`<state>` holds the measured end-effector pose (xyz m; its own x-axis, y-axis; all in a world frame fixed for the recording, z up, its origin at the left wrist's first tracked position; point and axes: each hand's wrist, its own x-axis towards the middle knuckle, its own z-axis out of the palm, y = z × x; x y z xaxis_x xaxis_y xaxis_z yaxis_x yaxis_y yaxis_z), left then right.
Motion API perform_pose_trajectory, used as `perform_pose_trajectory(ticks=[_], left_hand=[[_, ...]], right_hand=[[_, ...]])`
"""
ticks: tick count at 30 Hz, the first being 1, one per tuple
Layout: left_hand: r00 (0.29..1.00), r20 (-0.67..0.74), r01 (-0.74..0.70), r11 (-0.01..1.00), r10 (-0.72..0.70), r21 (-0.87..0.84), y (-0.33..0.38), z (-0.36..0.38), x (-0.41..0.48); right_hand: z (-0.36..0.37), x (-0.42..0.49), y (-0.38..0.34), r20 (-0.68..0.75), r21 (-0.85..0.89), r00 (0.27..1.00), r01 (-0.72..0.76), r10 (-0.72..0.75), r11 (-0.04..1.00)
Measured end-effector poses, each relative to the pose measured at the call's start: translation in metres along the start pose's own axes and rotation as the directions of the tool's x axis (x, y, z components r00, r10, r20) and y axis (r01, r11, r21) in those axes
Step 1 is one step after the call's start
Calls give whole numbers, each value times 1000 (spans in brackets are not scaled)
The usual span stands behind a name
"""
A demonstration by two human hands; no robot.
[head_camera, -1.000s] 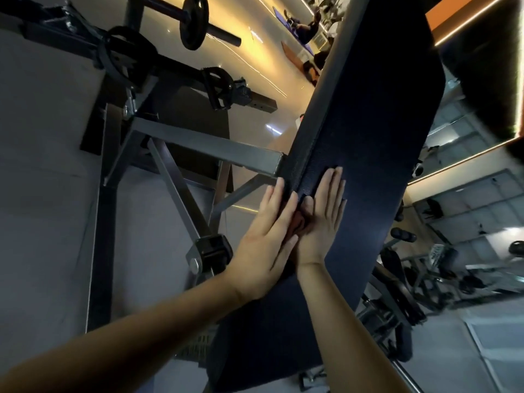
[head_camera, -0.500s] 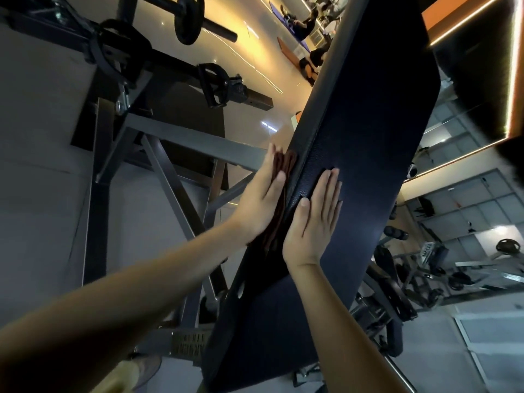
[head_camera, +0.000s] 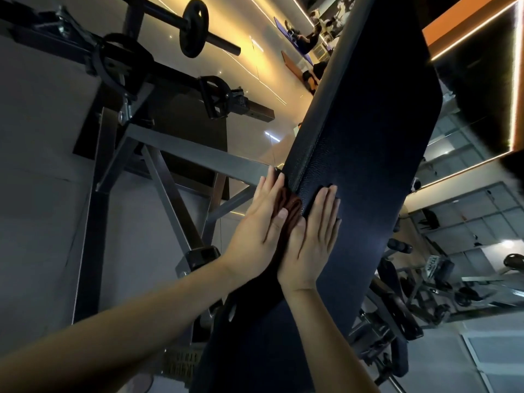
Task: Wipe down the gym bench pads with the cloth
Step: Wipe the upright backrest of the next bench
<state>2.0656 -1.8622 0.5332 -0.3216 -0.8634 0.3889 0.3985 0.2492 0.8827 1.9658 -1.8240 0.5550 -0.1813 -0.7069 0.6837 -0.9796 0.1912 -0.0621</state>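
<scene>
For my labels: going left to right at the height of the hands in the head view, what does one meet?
Steel frame → left hand → brown cloth → right hand → bench pad.

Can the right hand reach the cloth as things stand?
Probably yes. The right hand lies flat on the pad, its thumb beside the cloth; only the left hand, pressing the cloth, covers part of it.

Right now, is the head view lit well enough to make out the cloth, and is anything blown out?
Head view: dim overall; the cloth shows only as a dark brown fold between the left hand and right hand on the bench pad. Head view: the light strips glare brightly.
</scene>
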Motion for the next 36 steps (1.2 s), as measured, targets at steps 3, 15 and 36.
perform_pose_trajectory(ticks=[3,15,36], left_hand=[[998,-9,68,996,-69,-64,3,-6,30],[997,40,-73,994,70,77,-5,-4,-18],[996,67,-64,993,57,96,-12,-11,-47]], right_hand=[[0,0,-3,9,4,1000,-2,2,1000],[0,0,0,36,9,999,-11,11,1000],[-2,-1,-4,44,26,999,-21,20,999]])
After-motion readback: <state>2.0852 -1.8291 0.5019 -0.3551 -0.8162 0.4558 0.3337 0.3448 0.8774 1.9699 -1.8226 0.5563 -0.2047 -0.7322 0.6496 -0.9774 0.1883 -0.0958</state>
